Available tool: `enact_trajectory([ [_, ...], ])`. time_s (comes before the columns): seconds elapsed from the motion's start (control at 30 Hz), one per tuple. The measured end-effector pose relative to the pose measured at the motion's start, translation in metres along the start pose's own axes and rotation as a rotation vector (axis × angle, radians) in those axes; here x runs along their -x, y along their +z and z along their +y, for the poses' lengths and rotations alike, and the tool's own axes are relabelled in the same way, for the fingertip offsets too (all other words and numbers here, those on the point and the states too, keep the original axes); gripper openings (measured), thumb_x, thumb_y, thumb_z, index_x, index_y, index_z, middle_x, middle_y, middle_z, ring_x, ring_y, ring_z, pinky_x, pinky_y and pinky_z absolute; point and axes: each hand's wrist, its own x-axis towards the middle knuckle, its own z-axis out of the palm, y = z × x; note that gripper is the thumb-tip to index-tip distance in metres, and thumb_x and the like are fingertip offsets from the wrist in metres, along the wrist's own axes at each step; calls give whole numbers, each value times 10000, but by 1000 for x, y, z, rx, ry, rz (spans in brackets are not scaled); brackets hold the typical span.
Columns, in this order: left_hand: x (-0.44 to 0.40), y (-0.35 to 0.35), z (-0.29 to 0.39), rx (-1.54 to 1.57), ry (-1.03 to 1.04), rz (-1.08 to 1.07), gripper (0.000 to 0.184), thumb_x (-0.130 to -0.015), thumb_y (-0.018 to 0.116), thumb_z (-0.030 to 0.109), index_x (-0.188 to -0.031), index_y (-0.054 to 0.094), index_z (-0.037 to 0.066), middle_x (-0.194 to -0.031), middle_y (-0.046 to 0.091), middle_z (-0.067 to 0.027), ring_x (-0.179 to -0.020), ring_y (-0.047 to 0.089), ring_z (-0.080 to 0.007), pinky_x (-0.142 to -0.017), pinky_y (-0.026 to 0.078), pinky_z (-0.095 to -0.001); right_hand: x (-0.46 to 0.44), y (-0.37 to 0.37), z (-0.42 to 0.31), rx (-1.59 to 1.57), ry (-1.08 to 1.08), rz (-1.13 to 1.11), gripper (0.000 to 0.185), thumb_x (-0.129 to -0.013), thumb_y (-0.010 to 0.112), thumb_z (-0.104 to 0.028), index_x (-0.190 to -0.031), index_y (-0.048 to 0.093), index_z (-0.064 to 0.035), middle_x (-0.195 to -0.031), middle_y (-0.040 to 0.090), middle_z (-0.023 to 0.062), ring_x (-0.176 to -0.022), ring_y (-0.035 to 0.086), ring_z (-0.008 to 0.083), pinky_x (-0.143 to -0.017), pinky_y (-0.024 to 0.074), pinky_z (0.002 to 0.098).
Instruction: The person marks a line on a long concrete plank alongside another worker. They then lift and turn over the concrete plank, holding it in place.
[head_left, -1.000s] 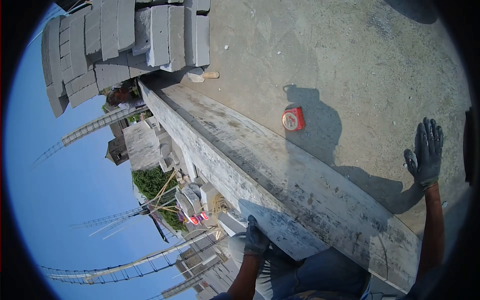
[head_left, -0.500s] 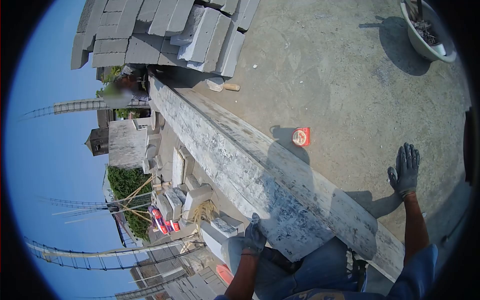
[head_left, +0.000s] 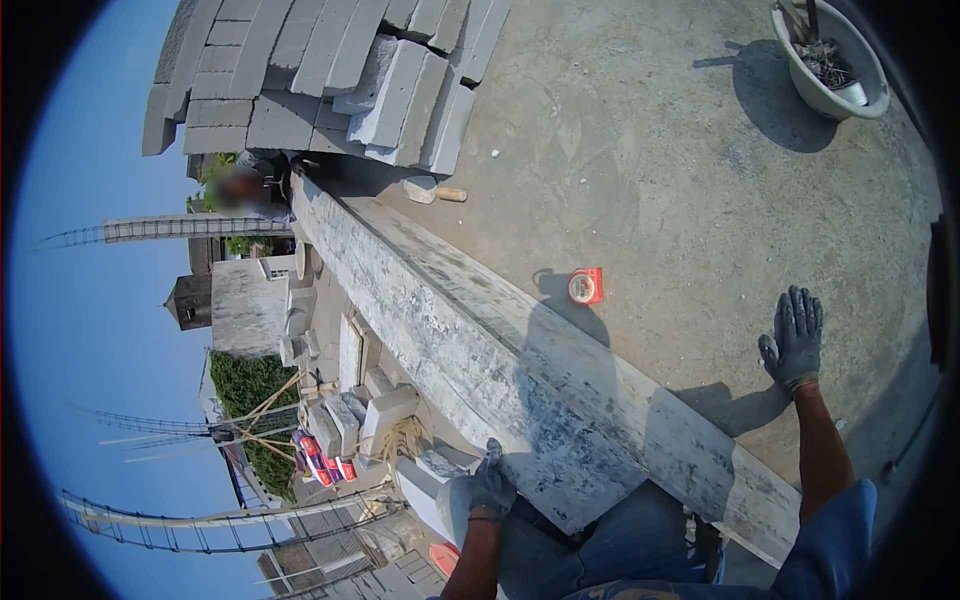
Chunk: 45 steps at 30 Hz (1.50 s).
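Note:
The view is turned sideways, with the sky at left. My left hand [head_left: 490, 488], in a dark grey glove, is at the upper edge of a long, white-stained board [head_left: 430, 310] standing on edge. Its fingers look closed at that edge, though some are hidden. Out over the concrete ground, my right hand [head_left: 797, 338] is gloved and open, fingers stretched out, holding nothing. Between the hands, a second long plank [head_left: 620, 375] runs along the foot of the standing board. A red tape measure [head_left: 585, 287] lies on the concrete beside this plank.
Grey blocks [head_left: 400, 100] are stacked at the far end, near another person [head_left: 265, 190] by the boards. A trowel with a wooden handle [head_left: 452, 194] lies near the stack. A pale bucket [head_left: 800, 75] holds debris. More blocks [head_left: 388, 410] and bagged material [head_left: 322, 462] lie beyond the board.
The whole view has shifted slightly, moving the tape measure, bucket and boards a little leftward in it. Both hands keep nearly the same pose. The person at the far end has shifted slightly.

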Motion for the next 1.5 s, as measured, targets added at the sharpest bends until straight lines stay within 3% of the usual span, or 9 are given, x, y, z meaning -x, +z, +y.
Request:
enact_trajectory([
  [0.6,24,36,17,148,-41,-25,517,-900,489,439,-1155,480,-11,-1187,533,-163,-1062,499,-309,-988,354,-412,-5,-2,9,-72,4,10,695,-811,497,-376,-1320,326,65,-1378,313,253,-1305,252,416,-1080,149,535],
  [0.93,10,-8,-4,74,83,60,452,-902,489,452,-1018,556,20,-928,595,-86,-830,542,-193,-794,439,-308,-5,-11,-1,-60,-29,2,696,-809,482,-372,-1324,322,68,-1395,285,250,-1325,215,403,-1089,116,531],
  [1.03,7,-11,2,-343,49,202,458,-904,486,454,-991,562,10,-775,575,-64,-695,535,-181,-680,456,-318,2,-19,-9,-27,-14,1,708,-804,476,-376,-1328,312,70,-1397,277,253,-1332,197,399,-1094,98,526],
  [1.17,16,1,0,-1481,974,183,510,-871,566,374,-1231,473,25,-743,596,-133,-681,578,-205,-633,469,-344,10,-31,-25,14,9,-46,722,-808,463,-387,-1337,294,75,-1399,271,260,-1337,182,396,-1099,82,518],
  [1.27,18,21,12,-488,296,372,476,-840,623,211,-1256,469,41,-958,639,-93,-783,619,-186,-693,495,-332,20,-34,-42,73,33,-79,713,-821,467,-379,-1366,270,37,-1424,233,245,-1357,141,365,-1107,57,488],
  [1.33,40,17,1,296,294,-21,429,-824,645,180,-1198,523,10,-1015,628,-68,-855,612,-170,-744,494,-297,23,13,-28,132,99,-1,611,-840,474,-382,-1316,393,-8,-1351,370,239,-1281,327,359,-1062,228,487],
  [1.4,21,-1,-21,382,336,-67,398,-824,647,172,-1169,543,1,-1036,620,-74,-892,603,-170,-766,492,-294,-14,3,-39,-335,337,-562,467,-848,528,-398,-1158,554,-50,-1135,581,170,-1032,566,308,-885,427,439],
  [1.47,0,-8,-42,458,397,-105,368,-825,649,163,-1139,564,-7,-1057,612,-79,-928,594,-170,-788,490,-290,-9,-48,-111,-1346,520,-455,387,-835,591,-418,-993,624,-66,-890,655,62,-759,624,218,-684,486,353],
  [1.5,-9,-7,-46,544,395,-178,361,-831,642,166,-1140,565,-3,-1081,601,-76,-958,581,-167,-816,477,-293,-7,-100,-161,-1382,481,-546,389,-827,613,-414,-992,621,-62,-878,648,38,-755,611,181,-672,476,315],
])
